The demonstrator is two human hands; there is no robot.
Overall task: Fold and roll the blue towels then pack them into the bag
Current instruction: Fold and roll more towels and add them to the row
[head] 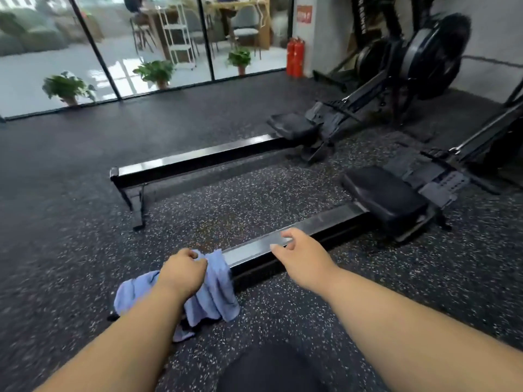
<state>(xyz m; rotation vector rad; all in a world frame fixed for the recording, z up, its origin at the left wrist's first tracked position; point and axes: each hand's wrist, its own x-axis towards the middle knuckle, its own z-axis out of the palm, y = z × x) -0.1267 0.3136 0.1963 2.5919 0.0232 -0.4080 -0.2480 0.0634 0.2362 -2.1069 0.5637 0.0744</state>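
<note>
A crumpled blue towel (215, 290) hangs over the near end of a rowing machine's rail (283, 241) and trails onto the floor. My left hand (184, 271) grips the towel's top edge with curled fingers. Just to the right, my right hand (302, 254) hovers over the rail with loosely curled fingers and holds nothing. No bag is in view.
Two rowing machines lie on the speckled rubber floor, the nearer with a black seat (387, 199), the farther one's rail (198, 159) behind it. Potted plants (68, 87) and red fire extinguishers (295, 56) stand by the glass wall. My dark-clad knee (271, 369) is below.
</note>
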